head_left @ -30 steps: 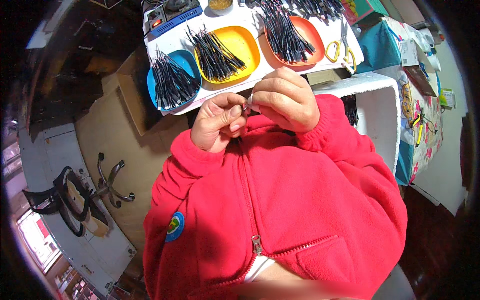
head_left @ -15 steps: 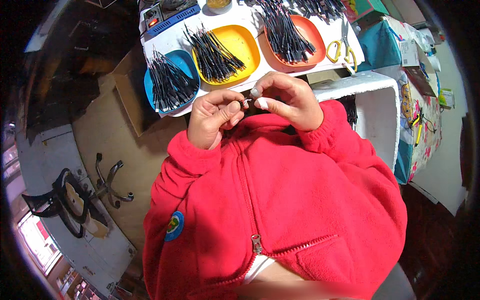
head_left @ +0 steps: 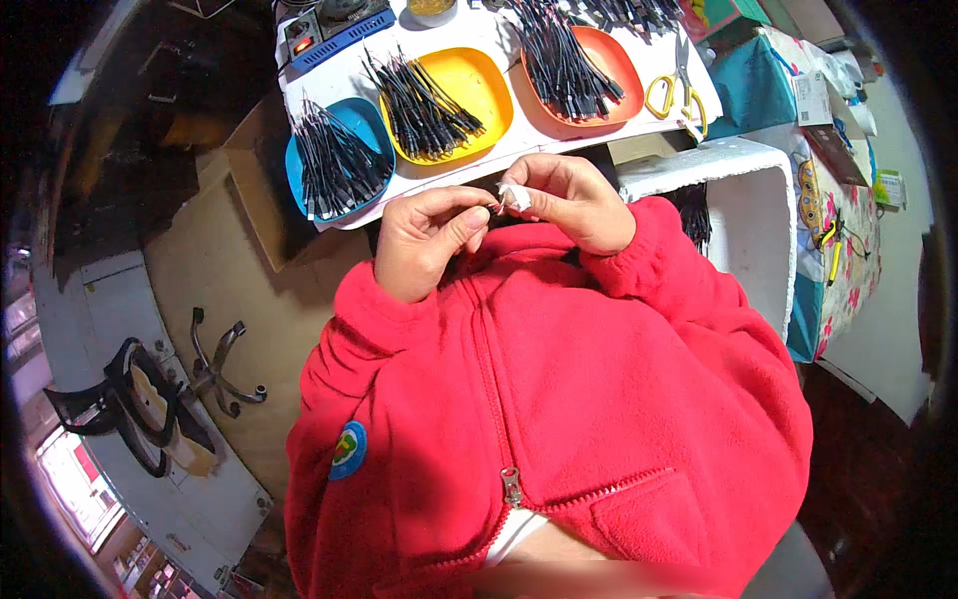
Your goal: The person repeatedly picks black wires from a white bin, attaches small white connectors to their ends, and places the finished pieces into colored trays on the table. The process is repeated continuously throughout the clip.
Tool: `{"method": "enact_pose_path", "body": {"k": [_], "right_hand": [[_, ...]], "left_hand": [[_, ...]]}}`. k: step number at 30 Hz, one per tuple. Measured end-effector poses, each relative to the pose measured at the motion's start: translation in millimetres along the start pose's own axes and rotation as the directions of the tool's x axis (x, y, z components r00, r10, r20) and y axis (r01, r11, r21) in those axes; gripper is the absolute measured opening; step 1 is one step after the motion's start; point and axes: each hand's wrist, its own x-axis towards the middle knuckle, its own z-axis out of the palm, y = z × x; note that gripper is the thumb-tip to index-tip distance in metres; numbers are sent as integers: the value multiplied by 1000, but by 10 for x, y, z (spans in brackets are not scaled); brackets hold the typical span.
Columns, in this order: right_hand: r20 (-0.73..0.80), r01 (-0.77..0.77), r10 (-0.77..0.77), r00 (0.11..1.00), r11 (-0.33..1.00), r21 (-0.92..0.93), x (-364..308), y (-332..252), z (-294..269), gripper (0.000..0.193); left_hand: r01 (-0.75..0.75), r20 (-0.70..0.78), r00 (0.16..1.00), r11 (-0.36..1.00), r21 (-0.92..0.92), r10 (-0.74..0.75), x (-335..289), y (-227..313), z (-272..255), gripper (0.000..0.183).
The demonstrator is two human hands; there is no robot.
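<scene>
White surface point(head_left: 651, 52) beyond; thin wires point(head_left: 497, 208) sit pinched at the fingertips of left hand point(head_left: 411, 245) and right hand point(head_left: 591, 208), fingers closed.

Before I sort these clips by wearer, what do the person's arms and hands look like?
Red fleece sleeves, gathered at the cuffs. The left hand looks bare; the right hand seems to have a white covering at its thumb tip.

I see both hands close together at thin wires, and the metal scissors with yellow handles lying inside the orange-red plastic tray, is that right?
Not quite: the yellow-handled metal scissors lie on the white tabletop, to the right of the orange-red plastic tray, as the head view shows. The left hand and right hand are close together at thin wires.
</scene>
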Motion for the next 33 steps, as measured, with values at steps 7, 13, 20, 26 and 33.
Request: {"method": "enact_pose_path", "body": {"k": [7,13,20,26,33], "right_hand": [[292,471,-557,778,209,-857,14,-206,-74,30],[379,486,-600,704,19,-874,76,-191,18,24],[133,298,-618,774,172,-939,70,-58,82,23],[-35,265,-666,745,344,-901,39,-47,-111,26],[40,300,-603,797,337,-892,56,62,-413,12]], "left_hand": [[-60,-43,997,991,123,65,-29,48,50,15],[-70,-75,994,987,144,82,-32,34,100,15],[-286,-57,877,614,735,476,-14,47,205,15],[-234,-88,886,604,762,456,67,221,192,14],[-249,-1,824,364,898,567,510,762,-7,8]]}}
